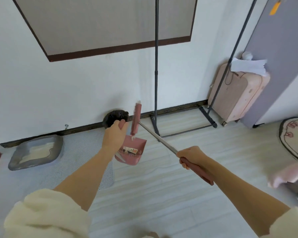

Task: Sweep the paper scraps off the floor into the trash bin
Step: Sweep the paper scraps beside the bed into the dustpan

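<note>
My left hand grips the short handle of a pink dustpan, which hangs tilted above the floor. A printed paper scrap lies inside the pan. My right hand holds the pink grip of a broom whose metal shaft runs up and left. Its pink brush head stands raised just above the pan, with small white scraps clinging to it. A dark, black-lined trash bin sits against the wall, partly hidden behind my left hand.
A grey tray rests on a perforated mat at the left. A black clothes rack stands by the wall, its base on the floor. A pink suitcase and a round rug are at the right.
</note>
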The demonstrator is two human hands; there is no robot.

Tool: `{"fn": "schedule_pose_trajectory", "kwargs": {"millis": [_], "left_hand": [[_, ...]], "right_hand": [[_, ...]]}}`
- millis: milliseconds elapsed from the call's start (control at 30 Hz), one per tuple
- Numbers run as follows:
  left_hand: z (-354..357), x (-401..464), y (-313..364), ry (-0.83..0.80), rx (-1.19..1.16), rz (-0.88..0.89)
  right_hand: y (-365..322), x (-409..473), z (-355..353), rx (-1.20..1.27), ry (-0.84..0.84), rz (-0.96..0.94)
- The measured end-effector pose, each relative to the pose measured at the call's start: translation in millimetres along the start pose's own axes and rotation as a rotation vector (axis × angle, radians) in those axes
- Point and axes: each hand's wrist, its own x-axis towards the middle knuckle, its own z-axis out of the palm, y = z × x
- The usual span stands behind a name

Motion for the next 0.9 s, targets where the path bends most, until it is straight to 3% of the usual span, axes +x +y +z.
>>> {"fn": "schedule_pose_trajectory", "kwargs": {"millis": [233,467,900], "left_hand": [[46,-79,20,-0.227,-0.008,0.142],[80,-187,39,-0.502,-0.029,0.352],[155,-448,132,-1.004,0.018,0.749]], "right_hand": [[91,-82,-1,0.029,0.166,0.076],[184,-188,30,0.230,0.395,0.209],[379,-412,43,0.618,0.809,0.475]]}}
